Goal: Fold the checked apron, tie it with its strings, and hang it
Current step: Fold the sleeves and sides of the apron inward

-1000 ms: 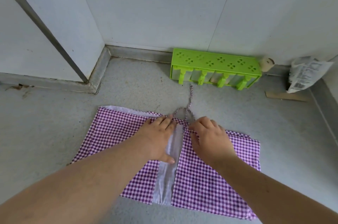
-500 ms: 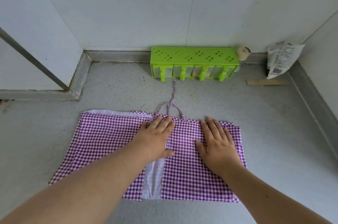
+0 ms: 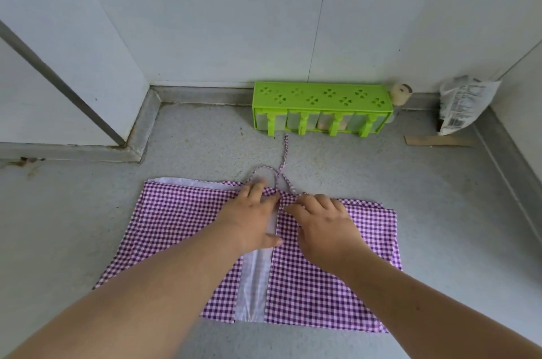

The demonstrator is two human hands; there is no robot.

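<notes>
Fingers (image 3: 258,188) of both hands flat, uncurled, atop checked apron (image 3: 181,218) near its top edge

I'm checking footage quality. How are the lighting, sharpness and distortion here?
Head view: soft, even light with no glare and faint shadows; the apron checks and green rack look sharp; the wide lens bends the wall edges and stretches the forearms at the bottom.

No legible text, brand, number or sign recorded in the head view. The white plastic packet (image 3: 463,103) leaning in the far right corner carries dark printed lines and a block resembling a barcode, all too small and blurred to read. The green plastic rack (image 3: 321,99) against the wall bears only clover-shaped cut-outs, no lettering.
</notes>
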